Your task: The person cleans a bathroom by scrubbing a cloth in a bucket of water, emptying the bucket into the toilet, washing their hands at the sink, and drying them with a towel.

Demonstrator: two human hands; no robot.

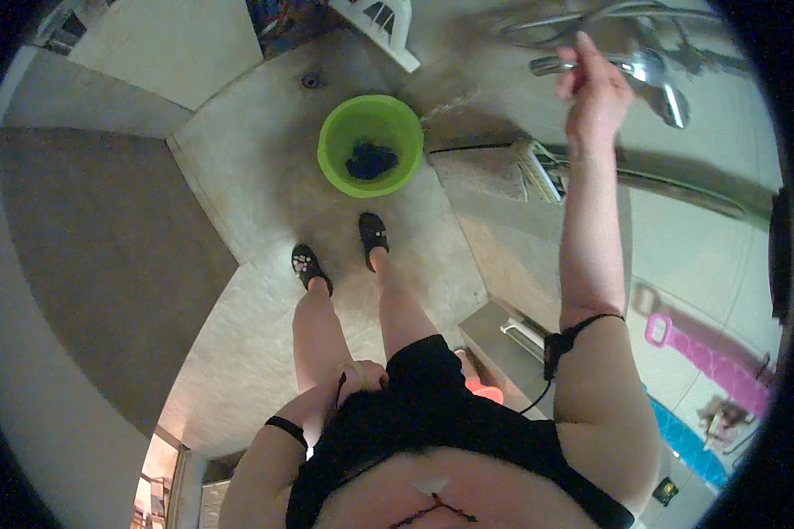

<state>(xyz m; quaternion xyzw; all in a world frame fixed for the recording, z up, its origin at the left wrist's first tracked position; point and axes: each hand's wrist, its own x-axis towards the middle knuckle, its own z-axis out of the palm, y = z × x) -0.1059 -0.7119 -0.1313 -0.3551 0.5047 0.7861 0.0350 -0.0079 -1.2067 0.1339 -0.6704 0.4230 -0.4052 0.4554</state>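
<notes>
My right hand (598, 92) is stretched out to the upper right, with its fingers around a chrome tap fitting (648, 69) at the wall. One finger points up past the fitting, and a rounded chrome part sticks out beside my wrist. My left hand (367, 375) rests low by my thigh at the edge of my black shorts (423, 370). Its fingers are curled and partly hidden, so I cannot tell whether it holds anything. On the floor ahead of my feet stands a green plastic tub (327, 155) with a dark, crumpled cloth-like bundle (372, 160) at its bottom.
A metal hose (635, 10) loops above the fitting. A white plastic stool or chair (384, 30) stands beyond the tub, near a floor drain (310, 81). A ledge with a cloth (483, 173) runs along the right. Pink (714, 364) and blue (688, 443) strips hang on the tiled wall.
</notes>
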